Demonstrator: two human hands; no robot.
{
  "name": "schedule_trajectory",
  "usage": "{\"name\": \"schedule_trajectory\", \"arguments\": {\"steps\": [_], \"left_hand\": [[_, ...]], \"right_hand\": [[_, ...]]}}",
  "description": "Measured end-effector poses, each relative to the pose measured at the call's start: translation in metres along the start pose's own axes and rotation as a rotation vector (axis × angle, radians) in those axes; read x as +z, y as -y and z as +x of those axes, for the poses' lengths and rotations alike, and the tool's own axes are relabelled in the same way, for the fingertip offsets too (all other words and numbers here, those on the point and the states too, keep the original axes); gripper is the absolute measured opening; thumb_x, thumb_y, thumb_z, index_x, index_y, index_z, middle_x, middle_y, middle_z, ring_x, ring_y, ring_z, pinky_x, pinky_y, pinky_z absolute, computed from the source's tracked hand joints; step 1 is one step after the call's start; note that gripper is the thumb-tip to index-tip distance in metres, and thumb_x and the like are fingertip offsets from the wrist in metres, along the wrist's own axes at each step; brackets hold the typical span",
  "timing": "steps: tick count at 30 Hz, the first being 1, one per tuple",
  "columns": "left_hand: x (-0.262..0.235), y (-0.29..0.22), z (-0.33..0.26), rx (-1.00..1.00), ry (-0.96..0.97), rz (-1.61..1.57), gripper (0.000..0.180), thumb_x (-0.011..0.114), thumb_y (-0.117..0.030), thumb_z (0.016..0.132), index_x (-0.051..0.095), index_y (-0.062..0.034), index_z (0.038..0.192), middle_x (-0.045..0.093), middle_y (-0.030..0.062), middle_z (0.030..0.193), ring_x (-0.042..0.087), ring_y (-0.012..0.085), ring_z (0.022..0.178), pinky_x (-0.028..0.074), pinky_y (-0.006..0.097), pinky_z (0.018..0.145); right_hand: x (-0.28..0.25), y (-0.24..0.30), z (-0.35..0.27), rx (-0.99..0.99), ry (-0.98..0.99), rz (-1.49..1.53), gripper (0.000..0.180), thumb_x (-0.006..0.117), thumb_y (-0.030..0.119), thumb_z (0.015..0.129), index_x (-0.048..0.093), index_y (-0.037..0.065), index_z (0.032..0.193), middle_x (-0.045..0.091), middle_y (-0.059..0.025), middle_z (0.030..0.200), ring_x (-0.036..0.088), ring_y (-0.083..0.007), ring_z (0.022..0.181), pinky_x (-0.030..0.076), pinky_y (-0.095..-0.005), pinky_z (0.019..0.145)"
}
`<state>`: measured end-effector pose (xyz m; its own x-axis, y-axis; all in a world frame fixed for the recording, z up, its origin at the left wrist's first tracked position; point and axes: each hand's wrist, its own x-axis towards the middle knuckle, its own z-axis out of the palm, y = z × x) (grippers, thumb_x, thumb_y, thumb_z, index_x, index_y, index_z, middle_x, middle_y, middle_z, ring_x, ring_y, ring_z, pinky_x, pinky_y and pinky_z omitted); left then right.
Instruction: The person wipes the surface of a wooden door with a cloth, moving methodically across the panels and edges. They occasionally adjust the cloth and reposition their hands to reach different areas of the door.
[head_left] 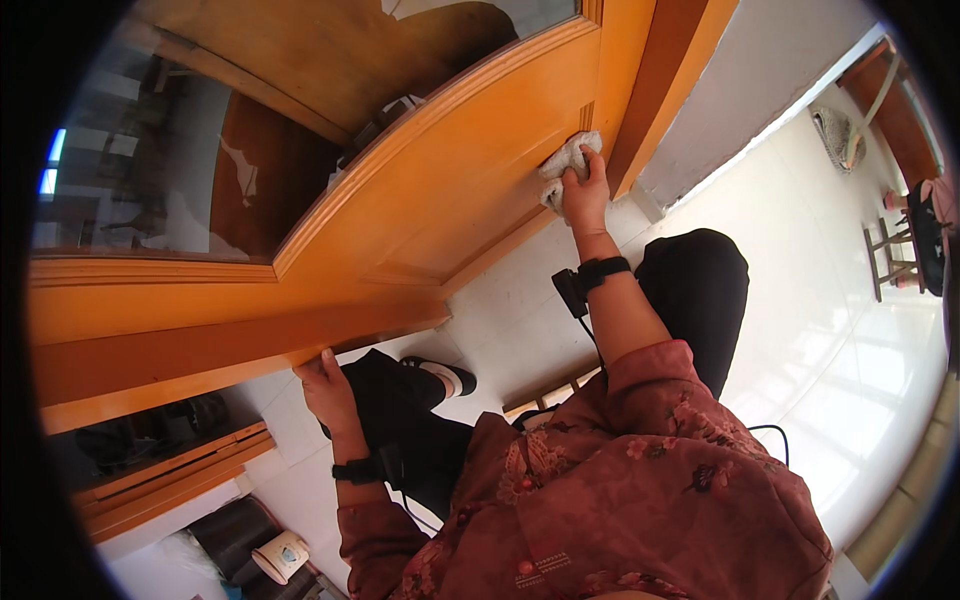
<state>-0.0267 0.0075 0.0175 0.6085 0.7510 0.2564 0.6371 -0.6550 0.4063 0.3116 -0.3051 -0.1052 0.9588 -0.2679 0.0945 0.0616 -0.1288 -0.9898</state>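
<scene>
The person is sitting low in front of an orange wooden door [440, 190] with a large glass pane [170, 170] in its upper part, and everything here is placed by that door. The right hand [585, 192] is pressing a crumpled white cloth [565, 165] flat against the door's lower wooden panel, close to the edge where the panel is meeting the door frame [655, 80]. The right grip is lying closed over the cloth, fingers spread across it, with part of the cloth bunching out above and to the left of the fingertips. The left hand [327, 388] is resting at the bottom edge of the door, its fingers curling up against the underside of the rail; this grip is holding only the door edge. Both wrists are wearing black bands, and a thin black cable is running down from the right one. Below the door, the white tiled floor [840, 330] is showing, with the person's dark-trousered legs and one black shoe [440, 375] tucked near the door's foot. A small stool [890, 255] is standing well apart from the door, far across the floor.
</scene>
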Motion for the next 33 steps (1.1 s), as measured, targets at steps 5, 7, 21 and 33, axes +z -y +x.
{"name": "schedule_trajectory", "arguments": {"steps": [5,7,21,33], "left_hand": [[0.0,-0.003,0.0,-0.013,0.01,-0.037,0.037,0.057,-0.019,0.099,0.042,0.0013,0.127,0.07,0.0172,0.113,0.068,0.034,0.103,0.052,0.039,0.086],[0.0,-0.001,0.001,-0.031,0.018,-0.041,0.036,0.057,-0.018,0.099,0.042,0.0015,0.126,0.07,0.0176,0.114,0.068,0.034,0.103,0.052,0.038,0.086],[0.002,0.007,0.001,-0.028,0.032,-0.021,0.035,0.057,-0.02,0.099,0.044,0.0006,0.125,0.071,0.0169,0.107,0.069,0.0315,0.094,0.053,0.038,0.082],[-0.001,0.003,0.0,-0.014,0.003,0.011,0.039,0.058,-0.026,0.099,0.045,0.0002,0.124,0.071,0.0166,0.107,0.069,0.0348,0.097,0.053,0.041,0.081]], "right_hand": [[0.003,-0.047,0.003,0.048,0.01,-0.05,0.045,0.061,0.005,0.084,0.055,0.004,0.128,0.064,-0.0201,0.12,0.061,-0.0334,0.113,0.048,-0.0371,0.097],[0.004,-0.066,0.004,0.111,0.02,-0.055,0.045,0.062,0.007,0.084,0.055,0.005,0.128,0.064,-0.0193,0.119,0.062,-0.0323,0.112,0.048,-0.0363,0.096],[0.023,-0.14,0.007,0.621,0.058,-0.138,0.055,0.062,0.017,0.086,0.05,0.005,0.138,0.06,-0.0219,0.127,0.06,-0.031,0.115,0.047,-0.0373,0.097],[0.01,-0.065,0.017,0.357,0.057,0.052,0.053,0.067,0.014,0.085,0.054,-0.004,0.133,0.064,-0.0183,0.122,0.062,-0.0277,0.109,0.05,-0.0347,0.092]]}}
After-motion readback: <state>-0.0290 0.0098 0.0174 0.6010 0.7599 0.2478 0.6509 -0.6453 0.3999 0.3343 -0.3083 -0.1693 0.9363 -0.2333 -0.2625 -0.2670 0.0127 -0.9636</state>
